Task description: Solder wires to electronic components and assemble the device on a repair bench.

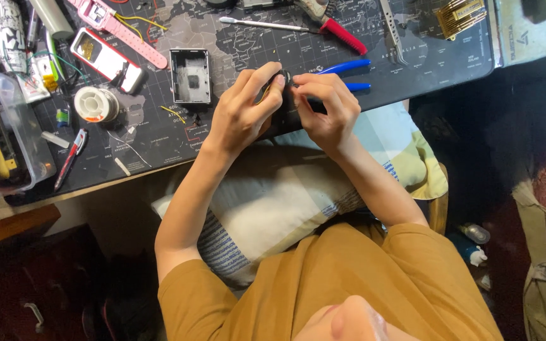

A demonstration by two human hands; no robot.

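My left hand [242, 117] and my right hand [328, 110] meet over the near edge of the dark world-map desk mat [235, 35]. Together they pinch a small dark part [284, 78] between the fingertips. A thin yellowish wire [265, 93] shows by my left fingers. Most of the part is hidden by the fingers. An open grey rectangular case [190, 76] lies on the mat just left of my left hand. Blue-handled pliers [346, 65] lie just beyond my right hand.
A red-handled screwdriver [344, 35], tweezers [393, 31], a solder spool [95, 104], a pink watch strap [129, 36] and a red pen [71, 158] lie on the mat. A clear bin [23, 136] stands far left. A patterned pillow [273, 202] rests on the lap.
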